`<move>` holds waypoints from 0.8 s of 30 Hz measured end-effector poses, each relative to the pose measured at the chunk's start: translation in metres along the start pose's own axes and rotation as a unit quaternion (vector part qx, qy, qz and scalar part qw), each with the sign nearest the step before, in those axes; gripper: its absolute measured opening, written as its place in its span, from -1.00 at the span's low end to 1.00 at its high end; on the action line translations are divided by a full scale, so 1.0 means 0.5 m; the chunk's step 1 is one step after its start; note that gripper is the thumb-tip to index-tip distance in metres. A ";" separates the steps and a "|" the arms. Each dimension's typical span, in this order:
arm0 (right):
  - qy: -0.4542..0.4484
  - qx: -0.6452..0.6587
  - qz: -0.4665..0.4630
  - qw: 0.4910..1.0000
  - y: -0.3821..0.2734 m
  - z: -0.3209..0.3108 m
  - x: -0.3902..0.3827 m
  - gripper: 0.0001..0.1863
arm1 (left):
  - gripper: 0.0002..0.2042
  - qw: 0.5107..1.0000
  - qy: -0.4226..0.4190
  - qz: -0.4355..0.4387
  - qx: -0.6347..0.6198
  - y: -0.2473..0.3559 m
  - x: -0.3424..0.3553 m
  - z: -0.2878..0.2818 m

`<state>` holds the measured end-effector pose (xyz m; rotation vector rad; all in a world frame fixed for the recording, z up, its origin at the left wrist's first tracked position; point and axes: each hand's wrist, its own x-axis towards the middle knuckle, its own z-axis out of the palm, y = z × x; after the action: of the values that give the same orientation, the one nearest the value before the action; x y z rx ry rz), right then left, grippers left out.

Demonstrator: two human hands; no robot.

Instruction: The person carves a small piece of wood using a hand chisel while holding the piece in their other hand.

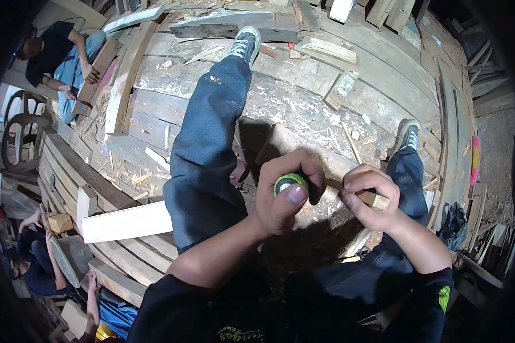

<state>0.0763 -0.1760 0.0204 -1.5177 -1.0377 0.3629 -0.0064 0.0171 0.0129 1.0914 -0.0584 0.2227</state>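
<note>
My left hand [277, 208] is closed around a round green-and-black object [286, 185], like the end of a tool handle, seen mostly end-on. To its right my right hand [369, 186] grips a short, narrow piece of light wood [373, 201], which runs leftward behind the fingers toward my left hand. Both hands are between my spread legs, above a shadowed patch of wooden boards. Whether the green-and-black object touches the wood is unclear.
Wood chips and offcuts lie on the plank floor [303, 114]. A co-worker [48, 57] crouches over boards at upper left; others [37, 263] are at lower left, near stacked timber [131, 257]. A chair [20, 128] stands left; a black bag [452, 228] lies right.
</note>
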 end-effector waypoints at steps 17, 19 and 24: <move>-0.024 0.021 -0.035 0.999 0.004 -0.008 0.010 -0.89 | -0.34 1.000 -0.002 0.010 -0.002 -0.001 0.001 0.000; -0.035 -0.009 -0.044 0.998 0.004 -0.011 0.012 -0.89 | -0.33 1.000 -0.010 0.003 -0.001 0.002 0.001 0.000; -0.027 0.013 -0.016 0.999 0.000 -0.007 0.005 -0.89 | -0.33 1.000 -0.004 0.008 0.006 0.001 0.001 -0.001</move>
<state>0.0805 -0.1763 0.0220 -1.4734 -1.0937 0.3959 -0.0062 0.0178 0.0132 1.1046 -0.0735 0.2337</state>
